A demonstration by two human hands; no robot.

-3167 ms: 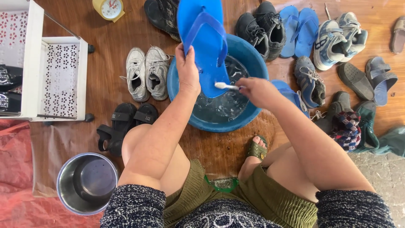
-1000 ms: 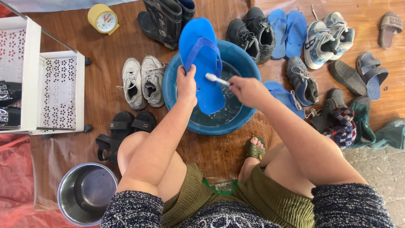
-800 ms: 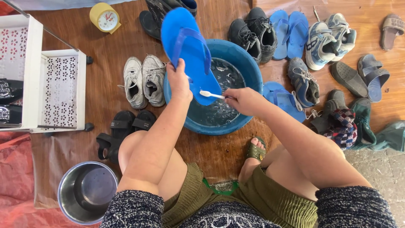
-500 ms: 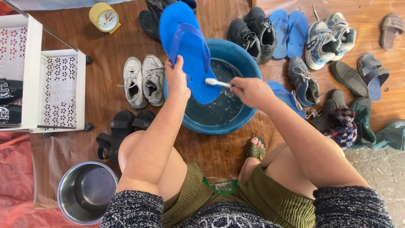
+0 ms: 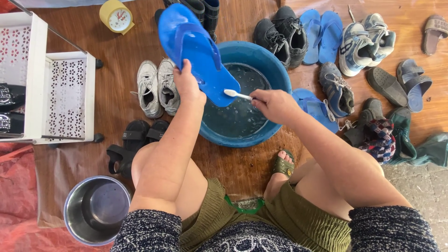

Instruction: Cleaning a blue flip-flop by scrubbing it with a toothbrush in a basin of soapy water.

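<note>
Compared with half a second ago, the blue flip-flop (image 5: 196, 58) has been tilted a little further left and the toothbrush (image 5: 237, 94) has been slid down to its heel edge, so scrubbing is judged to be under way near the heel. The flip-flop is gripped at its left edge by the left hand (image 5: 188, 86), fingers closed around it, and is held slanted above the blue basin (image 5: 275, 70) of water. The toothbrush is pinched in the closed right hand (image 5: 275, 105), bristles touching the sole just right of the left hand. White sneakers (image 5: 157, 86) lie left of the basin, a steel pot (image 5: 95, 210) near the left knee
</note>
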